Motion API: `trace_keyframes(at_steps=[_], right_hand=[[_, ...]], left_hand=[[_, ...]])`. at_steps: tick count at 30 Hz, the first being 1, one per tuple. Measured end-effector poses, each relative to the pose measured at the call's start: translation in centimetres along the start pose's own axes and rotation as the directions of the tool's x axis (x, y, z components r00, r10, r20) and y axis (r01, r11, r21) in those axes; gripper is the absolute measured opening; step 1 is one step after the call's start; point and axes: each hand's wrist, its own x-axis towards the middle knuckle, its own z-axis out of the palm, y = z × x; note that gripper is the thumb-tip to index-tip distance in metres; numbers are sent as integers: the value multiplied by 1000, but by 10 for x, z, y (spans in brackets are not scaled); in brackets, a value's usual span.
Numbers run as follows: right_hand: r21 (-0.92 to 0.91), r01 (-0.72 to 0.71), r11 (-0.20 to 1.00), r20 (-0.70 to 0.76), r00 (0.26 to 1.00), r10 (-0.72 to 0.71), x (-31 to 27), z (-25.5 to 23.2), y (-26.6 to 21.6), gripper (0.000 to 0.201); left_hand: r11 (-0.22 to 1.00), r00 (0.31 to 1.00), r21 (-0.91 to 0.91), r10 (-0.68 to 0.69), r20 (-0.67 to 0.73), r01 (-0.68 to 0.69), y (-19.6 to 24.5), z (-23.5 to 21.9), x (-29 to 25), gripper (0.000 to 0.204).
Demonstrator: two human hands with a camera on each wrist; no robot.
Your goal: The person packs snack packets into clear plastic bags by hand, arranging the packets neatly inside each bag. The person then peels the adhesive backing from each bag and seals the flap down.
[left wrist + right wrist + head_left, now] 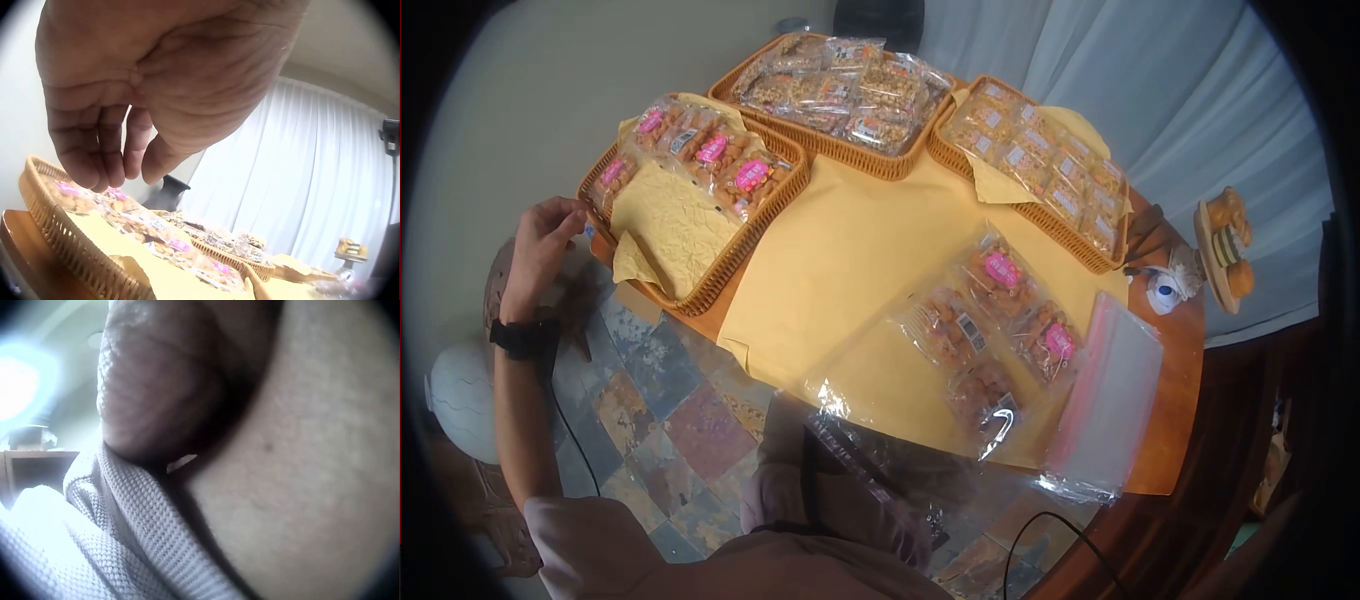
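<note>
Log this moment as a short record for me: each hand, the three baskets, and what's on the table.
Left hand: by the left basket, fingers loosely bent, nothing visibly held
Right hand: shown only close up in its wrist view; action cannot be told
Left basket: pink-labelled packets at back, bare yellow paper in front
Back basket: heaped clear packets
Right basket: packets with white labels
Table: four packets with clear plastic; pink-edged clear bags at right

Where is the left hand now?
In the head view, the left hand is on the left side, beside the wicker basket with pink-labelled snack packs.
</note>
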Motion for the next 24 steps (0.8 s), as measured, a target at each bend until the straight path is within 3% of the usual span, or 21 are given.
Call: trace_keyframes(at_steps=[16,24], right_hand=[[112,64,992,28,997,-68,-9,-4,-1,28],[160,83,984,40,995,-91,-13,-6,-5,28]], left_hand=[[992,1000,-126,-6,-21,3,28,11,-23,22],[981,998,-183,64,8,-61,26,19,-28,21]])
